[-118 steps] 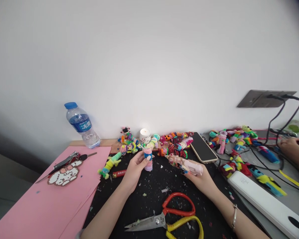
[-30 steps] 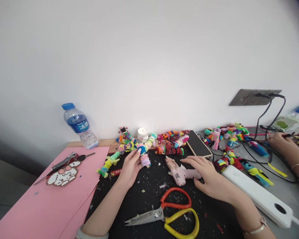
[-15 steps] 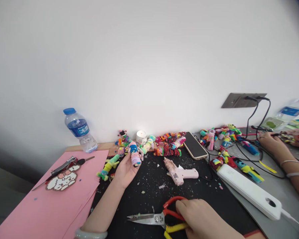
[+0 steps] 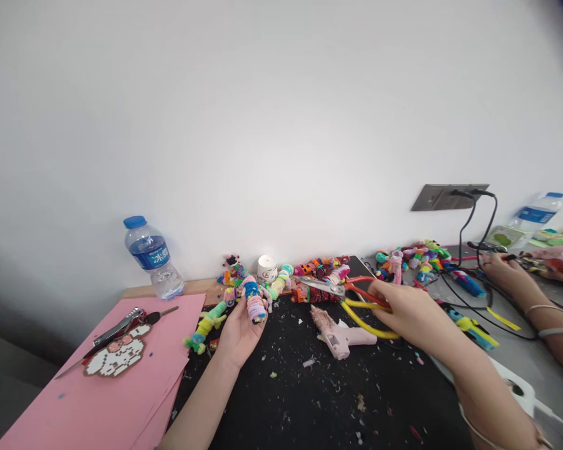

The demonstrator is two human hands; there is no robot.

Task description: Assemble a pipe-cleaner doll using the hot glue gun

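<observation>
My left hand rests on the black mat and holds a small pipe-cleaner figure with blue, pink and lilac bands, upright between thumb and fingers. My right hand grips the red and yellow handles of the scissors, lifted above the mat with the blades pointing left toward the figure. A pink glue gun lies on the mat just below the scissors.
Pink paper with a bead figure and keys lies at left, a water bottle behind it. A row of colourful pipe-cleaner figures, a candle and a phone line the wall. Another person's hand works at right among cables.
My right hand set the glue gun down, reached to the scissors near the front edge, picked them up and raised them toward the figure. My left hand kept holding the figure, shifted slightly left.
</observation>
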